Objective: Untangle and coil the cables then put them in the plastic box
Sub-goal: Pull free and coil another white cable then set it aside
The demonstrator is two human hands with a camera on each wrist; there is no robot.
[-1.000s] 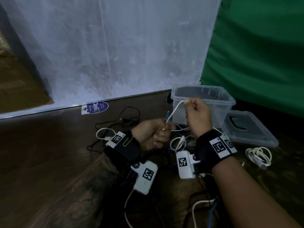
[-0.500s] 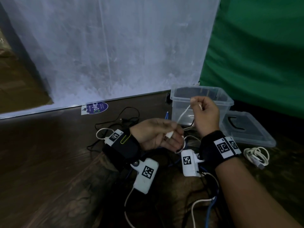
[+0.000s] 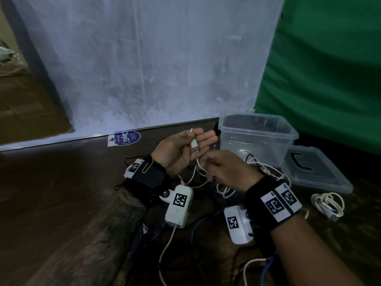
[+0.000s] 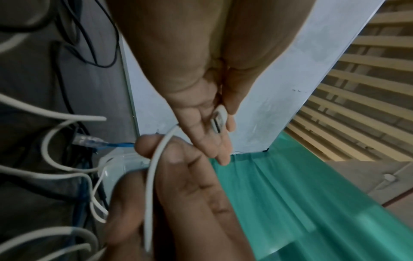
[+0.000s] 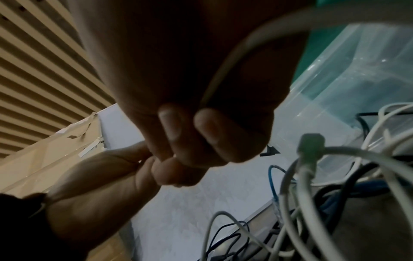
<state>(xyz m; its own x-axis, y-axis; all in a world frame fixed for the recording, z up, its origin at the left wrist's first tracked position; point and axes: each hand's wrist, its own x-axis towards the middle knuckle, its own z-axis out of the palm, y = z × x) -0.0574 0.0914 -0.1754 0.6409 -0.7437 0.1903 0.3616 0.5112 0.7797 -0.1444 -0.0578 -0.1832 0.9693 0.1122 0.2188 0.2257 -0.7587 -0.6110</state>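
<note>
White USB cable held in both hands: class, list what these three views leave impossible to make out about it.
- Far end of the white USB cable: head view, lost in the tangled floor cables.
- Right hand pinch: head view, its own knuckles cover it.
- Clear plastic box contents: uncertain, walls translucent.

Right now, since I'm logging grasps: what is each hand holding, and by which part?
The left hand holds the thin white cable's USB plug in its open palm; the right hand pinches that cable just below the plug.
</note>
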